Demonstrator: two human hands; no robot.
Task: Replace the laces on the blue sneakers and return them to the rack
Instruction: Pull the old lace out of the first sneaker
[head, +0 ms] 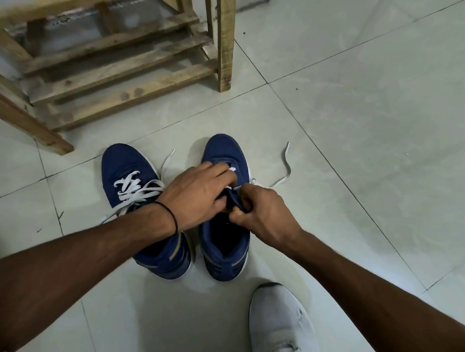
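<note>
**Lacing underway on one blue sneaker, pair not yet on rack**

Sneakers sit side by side on the floor, toes toward the wooden rack, just short of its near front leg. Laced sneaker has white laces through the eyelets, ends loose. Open sneaker beside it is only partly threaded: its lace trails out over the floor on the side away from the pair.

Left hand reaches across over the open sneaker, fingertips down on white lace at the front eyelets; can't tell if it pinches or only presses. Right hand is curled, pinching the tongue and pulling it up and back.

Handling, judged: uppers are soft fabric and fold under the fingers, so the tongue needs holding taut. Lace is flat, limp and light; take it by the stiff tip to feed the eyelets. Sneakers look light; best carried by the heel collar, which is firmer.

White shoe stands close to the camera.
</note>
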